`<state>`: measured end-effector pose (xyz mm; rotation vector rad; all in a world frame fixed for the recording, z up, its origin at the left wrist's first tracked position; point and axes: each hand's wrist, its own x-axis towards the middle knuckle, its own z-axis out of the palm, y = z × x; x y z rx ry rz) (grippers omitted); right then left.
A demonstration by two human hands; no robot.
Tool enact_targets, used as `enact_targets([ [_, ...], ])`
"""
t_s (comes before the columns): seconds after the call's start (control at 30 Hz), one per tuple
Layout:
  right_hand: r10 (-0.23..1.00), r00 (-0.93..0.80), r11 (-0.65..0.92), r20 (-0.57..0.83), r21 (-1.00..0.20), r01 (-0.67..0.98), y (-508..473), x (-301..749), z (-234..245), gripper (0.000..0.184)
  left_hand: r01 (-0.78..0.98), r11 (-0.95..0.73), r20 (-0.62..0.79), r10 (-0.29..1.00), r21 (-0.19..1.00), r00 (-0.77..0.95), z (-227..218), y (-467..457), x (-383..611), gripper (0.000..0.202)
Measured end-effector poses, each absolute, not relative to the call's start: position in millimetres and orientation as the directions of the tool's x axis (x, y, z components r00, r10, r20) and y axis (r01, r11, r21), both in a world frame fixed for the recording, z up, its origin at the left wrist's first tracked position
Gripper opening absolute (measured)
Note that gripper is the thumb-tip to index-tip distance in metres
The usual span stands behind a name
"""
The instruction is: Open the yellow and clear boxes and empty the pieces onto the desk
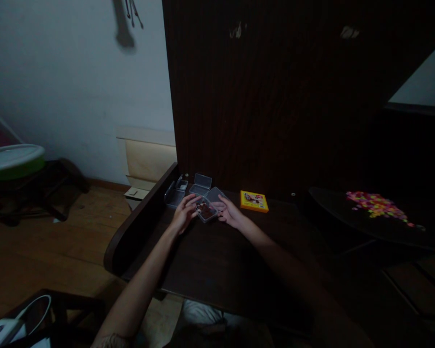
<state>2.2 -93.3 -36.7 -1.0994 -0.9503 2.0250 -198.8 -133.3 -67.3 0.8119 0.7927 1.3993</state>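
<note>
Between my hands is a small clear plastic box (207,218) with its lid (216,194) raised at the back. Brown pieces (205,210) lie inside it, too small to name. My left hand (183,212) grips the box at its left side, fingers over the edge. On the right, my right hand (230,212) has its fingers at the box's right side and the lid. Behind the box stand more clear boxes with lids up: one (202,183) at the back and another (174,197) to the left.
A yellow printed box (253,201) lies right of my hands on the dark table (210,261). Bright pink, orange and yellow small pieces (379,205) are heaped on a dark surface at the right. A raised wooden side edge (141,220) borders the table's left.
</note>
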Motion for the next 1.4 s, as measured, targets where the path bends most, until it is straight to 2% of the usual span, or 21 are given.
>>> enact_targets([
  [0.13, 0.789, -0.483, -0.549, -0.38, -0.788, -0.278, -96, -7, -36, 0.044, -0.507, -0.03, 0.061, 0.997, 0.861, 0.045, -62, -125, -205, 0.057],
  [0.3, 0.817, -0.468, -0.474, -0.336, -0.854, -0.214, -92, -21, -34, 0.017, -0.419, -0.096, 0.116, 0.993, 0.903, 0.022, -58, -105, -208, 0.063],
  [0.4, 0.865, -0.426, -0.399, -0.264, -0.878, -0.266, -86, -28, -36, 0.013, -0.295, -0.186, 0.179, 0.983, 0.937, -0.05, -60, -94, -211, 0.059],
  [0.47, 0.901, -0.369, -0.348, -0.228, -0.887, -0.302, -82, -31, -40, 0.013, -0.149, -0.249, 0.229, 0.963, 0.957, -0.14, -65, -92, -216, 0.052],
  [0.53, 0.934, -0.294, -0.295, -0.202, -0.901, -0.319, -79, -32, -46, 0.014, 0.073, -0.285, 0.294, 0.938, 0.956, -0.184, -74, -97, -221, 0.044],
  [0.63, 0.972, -0.18, -0.204, -0.151, -0.921, -0.331, -76, -29, -58, 0.016, 0.451, -0.313, 0.378, 0.924, 0.836, -0.058, -90, -114, -224, 0.044],
  [0.77, 0.991, -0.082, -0.13, -0.109, -0.932, -0.338, -76, -25, -71, 0.019, 0.676, -0.352, 0.395, 0.913, 0.647, 0.097, -106, -124, -217, 0.055],
  [0.93, 0.997, -0.041, -0.069, -0.059, -0.945, -0.319, -74, -23, -81, 0.025, 0.771, -0.345, 0.436, 0.895, 0.535, 0.098, -107, -105, -204, 0.051],
  [1.1, 1.0, 0.002, 0.021, 0.021, -0.959, -0.281, -69, -22, -95, 0.037, 0.813, -0.345, 0.402, 0.903, 0.47, 0.151, -104, -90, -202, 0.032],
  [1.3, 0.994, 0.024, 0.105, 0.102, -0.962, -0.252, -66, -30, -104, 0.048, 0.754, -0.396, 0.413, 0.893, 0.525, 0.181, -102, -81, -207, 0.008],
  [1.4, 0.987, 0.048, 0.159, 0.152, -0.957, -0.243, -66, -37, -106, 0.048, 0.736, -0.405, 0.421, 0.889, 0.542, 0.178, -102, -80, -210, 0.017],
])
